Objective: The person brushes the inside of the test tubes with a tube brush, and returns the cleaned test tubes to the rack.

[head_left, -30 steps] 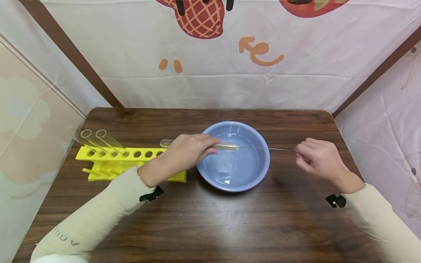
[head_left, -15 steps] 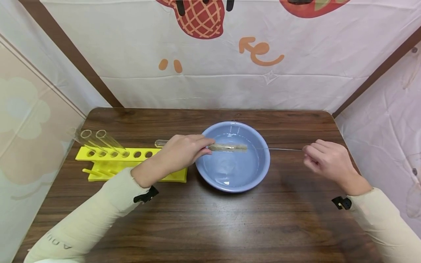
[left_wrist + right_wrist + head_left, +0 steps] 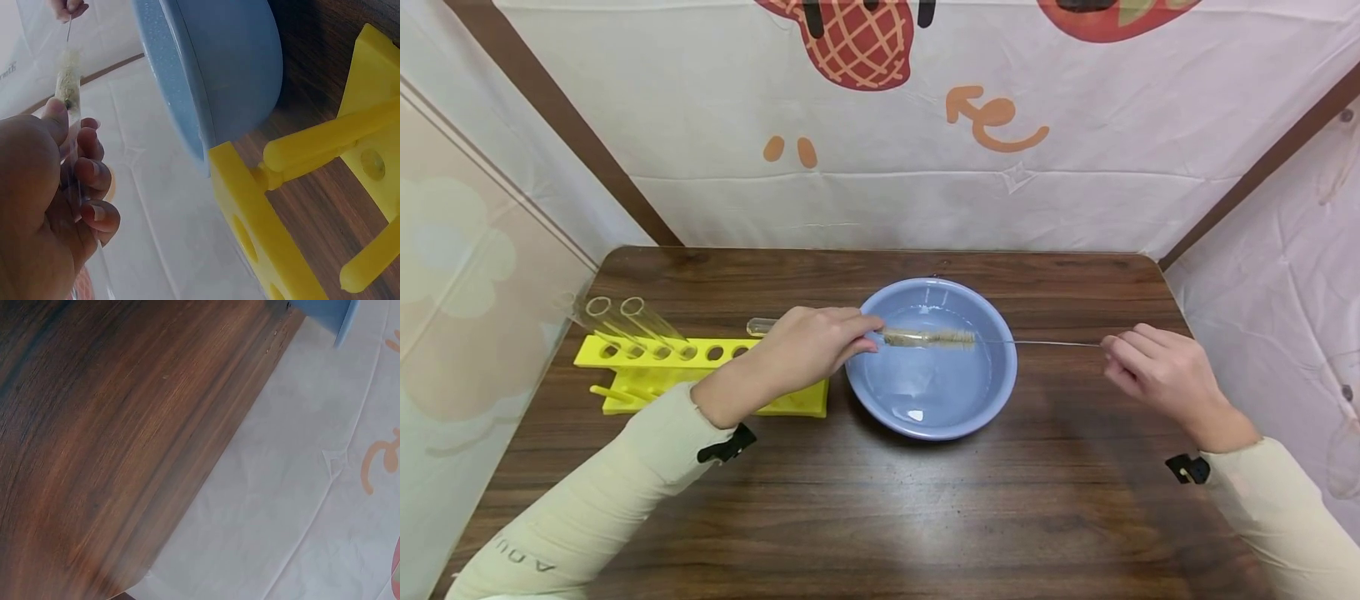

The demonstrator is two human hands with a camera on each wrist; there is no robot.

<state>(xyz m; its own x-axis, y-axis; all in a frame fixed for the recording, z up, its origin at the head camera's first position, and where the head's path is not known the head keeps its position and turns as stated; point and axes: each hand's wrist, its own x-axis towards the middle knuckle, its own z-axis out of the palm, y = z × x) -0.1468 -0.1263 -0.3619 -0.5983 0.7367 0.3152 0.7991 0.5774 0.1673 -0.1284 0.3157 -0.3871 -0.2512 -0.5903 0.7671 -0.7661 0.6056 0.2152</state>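
Observation:
My left hand (image 3: 793, 346) grips a clear glass test tube (image 3: 762, 327), held roughly level over the left side of the blue basin (image 3: 1006, 367). Its rounded end sticks out left of the hand. A test tube brush (image 3: 958, 339) sits in the tube's mouth, its pale bristles partly inside and partly out. My right hand (image 3: 1172, 375), right of the basin, pinches the end of the brush's thin wire handle. In the left wrist view, curled fingers surround the tube (image 3: 74, 134) below the bristles (image 3: 69, 72). The right wrist view does not show the hand.
A yellow test tube rack (image 3: 700, 354) stands left of the basin, partly behind my left forearm. Several glass test tubes (image 3: 651, 321) lean in its left holes. Water lies in the basin. A printed cloth (image 3: 880, 200) hangs behind the wooden table (image 3: 925, 517).
My right hand has moved right with the brush's wire, and my left hand has shifted left with the tube. More bristles show outside the tube's mouth.

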